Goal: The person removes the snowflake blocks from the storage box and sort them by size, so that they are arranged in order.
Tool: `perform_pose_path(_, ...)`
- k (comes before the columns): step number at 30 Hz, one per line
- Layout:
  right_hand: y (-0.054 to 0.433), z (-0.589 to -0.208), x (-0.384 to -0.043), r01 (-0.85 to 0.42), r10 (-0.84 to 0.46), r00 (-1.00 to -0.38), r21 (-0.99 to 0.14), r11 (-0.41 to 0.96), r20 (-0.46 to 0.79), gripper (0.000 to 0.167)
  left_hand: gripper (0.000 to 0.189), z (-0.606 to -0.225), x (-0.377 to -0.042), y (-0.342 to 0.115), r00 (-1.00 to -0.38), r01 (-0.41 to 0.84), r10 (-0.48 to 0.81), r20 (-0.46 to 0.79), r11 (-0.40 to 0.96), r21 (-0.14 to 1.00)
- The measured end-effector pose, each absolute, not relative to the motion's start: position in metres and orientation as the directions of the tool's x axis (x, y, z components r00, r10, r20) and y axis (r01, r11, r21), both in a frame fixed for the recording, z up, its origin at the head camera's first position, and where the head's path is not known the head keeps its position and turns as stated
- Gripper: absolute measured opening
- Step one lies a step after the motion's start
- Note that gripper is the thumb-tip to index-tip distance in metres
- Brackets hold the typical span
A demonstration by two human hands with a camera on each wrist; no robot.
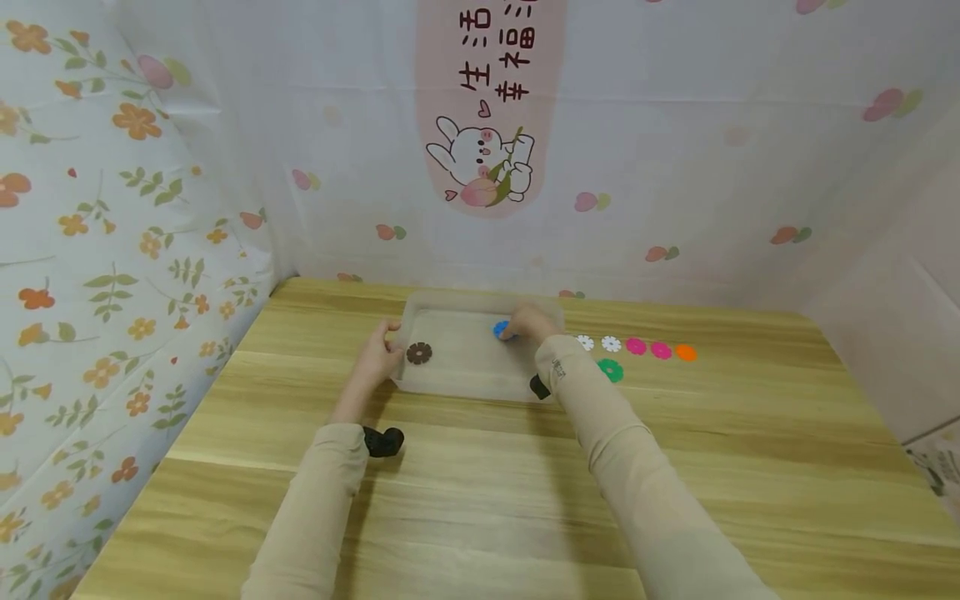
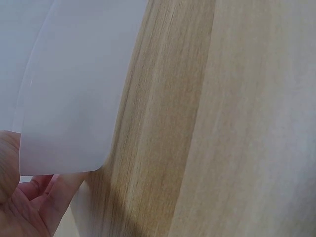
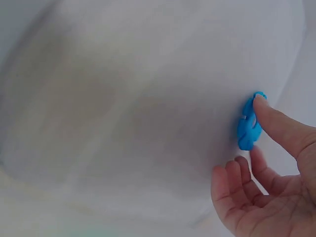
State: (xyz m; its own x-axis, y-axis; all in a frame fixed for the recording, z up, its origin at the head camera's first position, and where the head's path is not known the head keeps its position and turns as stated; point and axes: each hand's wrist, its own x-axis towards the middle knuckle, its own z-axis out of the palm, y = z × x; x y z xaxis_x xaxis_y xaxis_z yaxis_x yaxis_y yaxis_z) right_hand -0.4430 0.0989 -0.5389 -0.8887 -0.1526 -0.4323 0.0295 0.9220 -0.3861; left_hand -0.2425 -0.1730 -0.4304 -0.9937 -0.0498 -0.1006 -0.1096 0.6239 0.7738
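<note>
A translucent plastic box (image 1: 468,387) sits on the table. At its left end my left hand (image 1: 377,357) holds the end wall; in the left wrist view the thumb and the bent fingers (image 2: 59,197) meet at the box's corner. Inside, near that hand, lies a brown notched plastic disc (image 1: 419,353). My right hand (image 1: 531,323) reaches into the right part of the box. Between its thumb and a fingertip it pinches a blue notched disc (image 3: 250,123), tilted on edge in the right wrist view, while the other fingers stay curled below.
Right of the box, two white discs (image 1: 611,343), two pink discs (image 1: 636,346) and an orange disc (image 1: 686,352) form a row. Nearer me lies a green disc (image 1: 611,370). A printed cloth (image 1: 637,167) hangs behind the wooden table (image 1: 465,500).
</note>
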Motion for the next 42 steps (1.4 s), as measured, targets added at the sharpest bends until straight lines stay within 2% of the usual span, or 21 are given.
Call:
perform_pose_path(1, 0.099, -0.538, -0.442, 0.014, -0.151, -0.903, -0.377, 0.926, -0.402, 0.062, 0.047, -0.431, -0.243, -0.173, -0.994, -0.104, -0.046, -0.097, 0.624, 0.775)
perform_pose_path(3, 0.1, -0.534, -0.441, 0.003, -0.161, -0.894, -0.366, 0.93, -0.417, 0.062, 0.047, -0.43, -0.243, -0.172, -0.994, -0.102, -0.043, -0.096, 0.623, 0.776)
perform_pose_path(5, 0.1, -0.534, -0.442, -0.043, -0.186, -0.907, -0.355, 0.934, -0.379, 0.053, 0.047, -0.429, -0.243, -0.171, -0.994, -0.102, -0.042, -0.097, 0.62, 0.778)
perform_pose_path(9, 0.101, -0.539, -0.449, -0.072, -0.249, -0.892, -0.426, 0.902, -0.376, 0.041, 0.048, -0.429, -0.243, -0.171, -0.995, -0.1, -0.04, -0.096, 0.624, 0.775)
perform_pose_path(12, 0.099, -0.549, -0.457, -0.057, -0.283, -0.868, -0.484, 0.873, -0.408, 0.044, 0.047, -0.429, -0.243, -0.17, -0.995, -0.091, -0.036, -0.088, 0.624, 0.776)
perform_pose_path(17, 0.097, -0.562, -0.462, -0.088, -0.327, -0.876, -0.548, 0.832, -0.356, 0.043, 0.047, -0.429, -0.243, -0.17, -0.996, -0.084, -0.034, -0.08, 0.617, 0.783)
perform_pose_path(20, 0.092, -0.531, -0.437, -0.036, -0.316, -0.862, -0.575, 0.817, -0.396, 0.04, 0.047, -0.428, -0.243, -0.169, -0.996, -0.083, -0.033, -0.079, 0.62, 0.78)
perform_pose_path(22, 0.084, -0.472, -0.389, 0.0, -0.298, -0.855, -0.574, 0.819, -0.424, 0.036, 0.047, -0.427, -0.242, -0.168, -0.996, -0.086, -0.035, -0.082, 0.626, 0.775)
perform_pose_path(26, 0.08, -0.427, -0.351, 0.014, -0.307, -0.843, -0.588, 0.808, -0.442, 0.031, 0.048, -0.424, -0.24, -0.167, -0.995, -0.097, -0.033, -0.097, 0.622, 0.777)
perform_pose_path(31, 0.094, -0.486, -0.399, -0.043, -0.388, -0.821, -0.632, 0.774, -0.418, 0.029, 0.047, -0.426, -0.241, -0.169, -0.994, -0.099, -0.028, -0.104, 0.628, 0.772)
perform_pose_path(32, 0.095, -0.48, -0.393, -0.05, -0.395, -0.818, -0.633, 0.773, -0.418, 0.029, 0.047, -0.427, -0.241, -0.17, -0.994, -0.099, -0.027, -0.106, 0.63, 0.77)
perform_pose_path(35, 0.101, -0.5, -0.412, -0.018, -0.39, -0.802, -0.634, 0.773, -0.453, 0.037, 0.047, -0.428, -0.242, -0.17, -0.994, -0.098, -0.022, -0.109, 0.629, 0.771)
perform_pose_path(36, 0.103, -0.505, -0.416, -0.028, -0.399, -0.806, -0.645, 0.764, -0.437, 0.035, 0.047, -0.428, -0.242, -0.17, -0.994, -0.098, -0.021, -0.109, 0.627, 0.772)
perform_pose_path(39, 0.108, -0.507, -0.42, -0.017, -0.415, -0.789, -0.66, 0.751, -0.453, 0.039, 0.047, -0.428, -0.242, -0.171, -0.994, -0.099, -0.024, -0.109, 0.631, 0.77)
perform_pose_path(42, 0.105, -0.464, -0.386, -0.024, -0.411, -0.787, -0.644, 0.765, -0.459, 0.031, 0.048, -0.429, -0.242, -0.172, -0.994, -0.1, -0.029, -0.107, 0.64, 0.761)
